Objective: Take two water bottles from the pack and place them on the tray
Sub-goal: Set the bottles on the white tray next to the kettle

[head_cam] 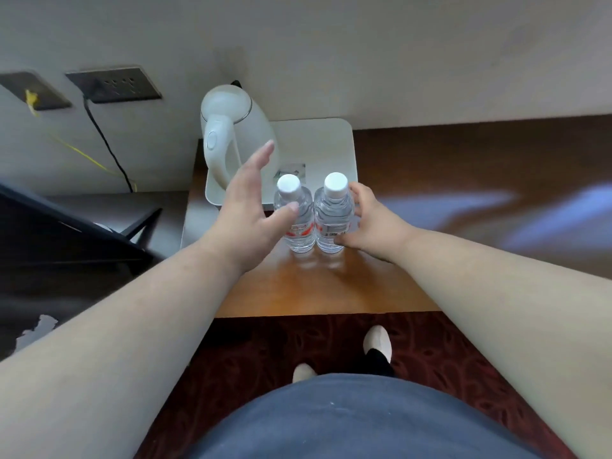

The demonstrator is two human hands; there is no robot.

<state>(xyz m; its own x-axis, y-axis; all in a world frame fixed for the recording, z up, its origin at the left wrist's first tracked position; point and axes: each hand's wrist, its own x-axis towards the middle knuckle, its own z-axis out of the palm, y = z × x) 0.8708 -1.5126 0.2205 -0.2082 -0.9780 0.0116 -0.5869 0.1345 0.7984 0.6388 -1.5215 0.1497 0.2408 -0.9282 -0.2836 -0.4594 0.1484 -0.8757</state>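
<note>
On desk (331,286) before tray (331,140): 2 bottles (299,223); kettle (231,127) on tray.

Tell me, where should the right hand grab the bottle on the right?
Probably around the clear middle of the right bottle, coming from its right side. It stands upright, the left bottle crowds its other side, and the right hand is already open there.

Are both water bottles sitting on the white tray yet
No, the left bottle and right bottle stand side by side on the wooden table, just in front of the tray that holds the kettle.
</note>
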